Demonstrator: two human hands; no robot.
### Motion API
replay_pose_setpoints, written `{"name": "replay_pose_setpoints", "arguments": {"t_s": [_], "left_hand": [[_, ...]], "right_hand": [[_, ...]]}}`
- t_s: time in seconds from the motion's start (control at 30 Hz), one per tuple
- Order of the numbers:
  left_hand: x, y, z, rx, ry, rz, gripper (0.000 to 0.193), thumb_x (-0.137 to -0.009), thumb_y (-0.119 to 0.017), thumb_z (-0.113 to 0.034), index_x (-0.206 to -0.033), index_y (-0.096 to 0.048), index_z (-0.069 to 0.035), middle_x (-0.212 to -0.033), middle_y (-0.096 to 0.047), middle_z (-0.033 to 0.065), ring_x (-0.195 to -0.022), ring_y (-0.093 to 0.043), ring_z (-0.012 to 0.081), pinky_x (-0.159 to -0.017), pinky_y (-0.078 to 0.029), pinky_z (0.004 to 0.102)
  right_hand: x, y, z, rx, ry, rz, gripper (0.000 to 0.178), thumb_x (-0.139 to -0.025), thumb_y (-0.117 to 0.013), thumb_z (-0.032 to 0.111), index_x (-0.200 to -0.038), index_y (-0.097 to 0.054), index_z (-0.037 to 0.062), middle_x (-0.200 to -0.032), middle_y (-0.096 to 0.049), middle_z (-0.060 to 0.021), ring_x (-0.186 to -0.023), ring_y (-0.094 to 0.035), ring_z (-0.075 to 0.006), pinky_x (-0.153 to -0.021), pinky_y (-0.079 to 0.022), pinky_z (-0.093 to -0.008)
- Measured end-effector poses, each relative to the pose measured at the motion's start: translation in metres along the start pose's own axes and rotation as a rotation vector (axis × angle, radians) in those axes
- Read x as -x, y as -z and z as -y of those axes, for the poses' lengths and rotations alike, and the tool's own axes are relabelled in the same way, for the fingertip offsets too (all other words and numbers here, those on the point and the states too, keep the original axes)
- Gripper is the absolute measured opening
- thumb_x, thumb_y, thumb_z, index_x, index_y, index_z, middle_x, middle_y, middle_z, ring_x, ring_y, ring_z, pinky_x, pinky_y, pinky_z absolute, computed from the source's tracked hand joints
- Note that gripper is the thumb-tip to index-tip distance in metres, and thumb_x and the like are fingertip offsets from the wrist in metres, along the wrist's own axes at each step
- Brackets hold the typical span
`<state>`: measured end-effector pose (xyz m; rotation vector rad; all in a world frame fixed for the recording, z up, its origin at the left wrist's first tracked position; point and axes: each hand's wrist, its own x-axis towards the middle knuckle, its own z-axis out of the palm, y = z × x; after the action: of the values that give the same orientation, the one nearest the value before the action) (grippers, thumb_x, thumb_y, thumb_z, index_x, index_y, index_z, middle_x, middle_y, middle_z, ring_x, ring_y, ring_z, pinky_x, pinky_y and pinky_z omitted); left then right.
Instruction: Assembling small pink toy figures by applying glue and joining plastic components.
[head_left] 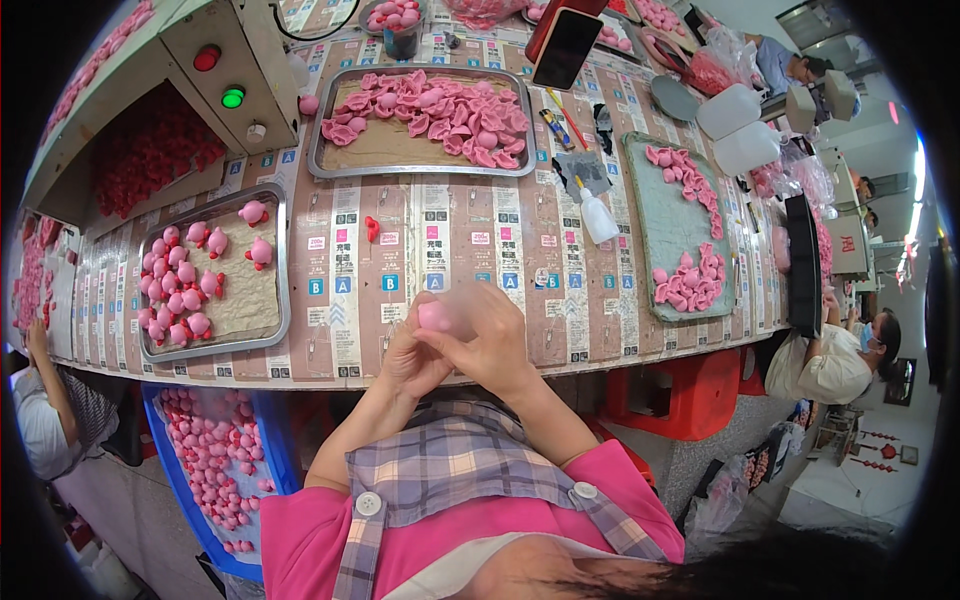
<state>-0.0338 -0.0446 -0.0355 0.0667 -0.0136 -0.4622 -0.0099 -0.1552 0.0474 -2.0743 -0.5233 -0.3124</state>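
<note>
Pink toy piece (pixel 436 316) mostly hidden, blurred; axis, facing unreadable; left hand (pixel 412 358) & right hand (pixel 487 345) fingers clamped on it, near table (pixel 440 250) edge.

Both hands (pixel 462 345) at table (pixel 440 250) near edge, one tray (pixel 283 262) left, one tray (pixel 420 170) behind, third tray (pixel 660 240) right, bin (pixel 165 440) below left.

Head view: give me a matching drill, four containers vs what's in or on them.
1. left metal tray
2. middle metal tray
3. right grey tray
4. blue bin

a. flat pink pieces heaped along its far side
b. pink pieces under the table edge
c. assembled round pink figures
d. two pink clusters, far and near end

Pairs: 1-c, 2-a, 3-d, 4-b
</note>
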Motion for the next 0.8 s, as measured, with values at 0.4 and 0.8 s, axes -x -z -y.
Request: {"name": "replay_pose_setpoints", "arguments": {"t_s": [0.4, 0.8], "left_hand": [[-0.001, -0.011, 0.007, 0.237, 0.062, -0.094, 0.031, -0.081, -0.056, -0.024, -0.110, -0.047, -0.014, -0.108, -0.049, 0.0043, -0.105, -0.045, 0.0195, -0.092, -0.038, 0.0366], [-0.002, -0.012, 0.010, 0.179, 0.026, -0.038, 0.032, -0.080, -0.057, -0.020, -0.110, -0.048, -0.013, -0.107, -0.050, 0.0025, -0.105, -0.045, 0.0181, -0.094, -0.036, 0.0349]], "right_hand": [[0.009, -0.012, 0.000, -0.064, 0.052, -0.237, 0.032, -0.058, -0.074, 0.010, -0.085, -0.059, 0.0025, -0.082, -0.058, -0.0110, -0.072, -0.056, -0.0256, -0.065, -0.045, -0.0331], [0.007, -0.006, 0.004, -0.046, 0.064, -0.182, 0.025, -0.061, -0.071, 0.003, -0.084, -0.061, 0.0020, -0.083, -0.059, -0.0100, -0.073, -0.058, -0.0214, -0.062, -0.046, -0.0282]]}}
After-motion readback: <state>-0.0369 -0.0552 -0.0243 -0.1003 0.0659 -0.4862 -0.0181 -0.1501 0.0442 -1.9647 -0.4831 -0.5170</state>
